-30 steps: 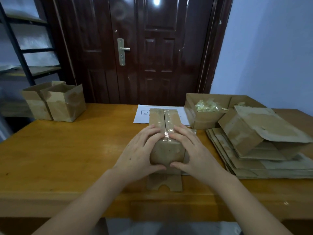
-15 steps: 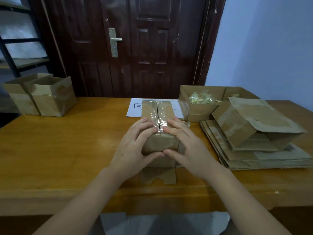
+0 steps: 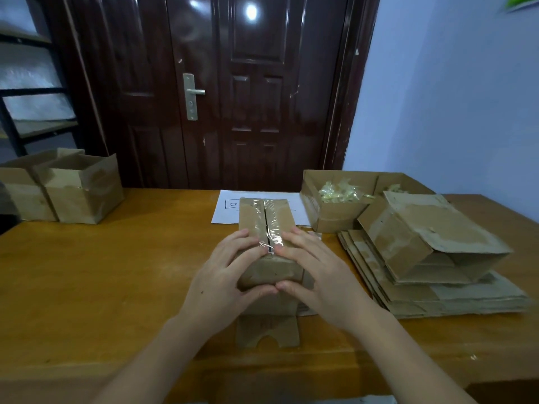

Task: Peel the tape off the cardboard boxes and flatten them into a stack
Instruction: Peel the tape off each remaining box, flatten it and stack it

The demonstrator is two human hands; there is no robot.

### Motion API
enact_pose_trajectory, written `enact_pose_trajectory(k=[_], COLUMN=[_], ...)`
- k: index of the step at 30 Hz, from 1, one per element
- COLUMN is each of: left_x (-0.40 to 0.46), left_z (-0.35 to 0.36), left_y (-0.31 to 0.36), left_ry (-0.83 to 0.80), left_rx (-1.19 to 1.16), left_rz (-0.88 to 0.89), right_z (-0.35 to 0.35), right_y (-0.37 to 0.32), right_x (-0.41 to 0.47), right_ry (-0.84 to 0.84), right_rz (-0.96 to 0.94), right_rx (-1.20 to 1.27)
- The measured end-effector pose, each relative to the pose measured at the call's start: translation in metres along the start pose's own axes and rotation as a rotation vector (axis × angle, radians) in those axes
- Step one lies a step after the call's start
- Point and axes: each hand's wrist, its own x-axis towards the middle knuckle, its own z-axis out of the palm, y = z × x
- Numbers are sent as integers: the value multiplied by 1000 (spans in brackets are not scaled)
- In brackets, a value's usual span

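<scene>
A small brown cardboard box [image 3: 267,217] lies in the middle of the wooden table, a strip of clear tape [image 3: 269,225] running along its top seam. My left hand [image 3: 224,278] grips its near left corner, fingers on top, thumb on the front face. My right hand [image 3: 320,275] grips the near right corner the same way. Both index fingertips sit at the near end of the tape. At the right lies a stack of flattened boxes [image 3: 437,295] with a half-collapsed box [image 3: 423,237] on top.
An open box [image 3: 332,214] behind the stack holds crumpled tape scraps. A white sheet of paper [image 3: 230,208] lies behind the taped box. Two open boxes [image 3: 73,191] stand at the far left. A cardboard flap [image 3: 268,330] lies near the front edge. A dark door stands behind.
The camera has tilted a little, shifting the whole scene in the frame. My hands keep the same hold on the box; the thumbs have drawn closer together on its front face.
</scene>
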Motion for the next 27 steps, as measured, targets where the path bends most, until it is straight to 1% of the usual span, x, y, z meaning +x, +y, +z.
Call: enact_pose_trajectory(k=[6, 11, 15, 21, 24, 27], left_x=[1, 3, 12, 14, 9, 5], left_z=[-2, -6, -16, -20, -18, -19], left_y=[4, 6, 9, 13, 13, 14], left_ry=[9, -14, -41, -51, -9, -27], left_rx=[-18, -18, 71, 68, 57, 62], left_rz=[-6, 2, 101, 264, 306, 300], right_z=[-4, -4, -5, -1, 0, -1], right_y=[-2, -1, 0, 2, 1, -2], right_x=[3, 1, -2, -2, -2, -3], right_ry=[28, -25, -58, -69, -54, -40], right_rz=[-24, 35, 59, 86, 89, 81], right_rx=[-36, 1, 33, 45, 87, 116])
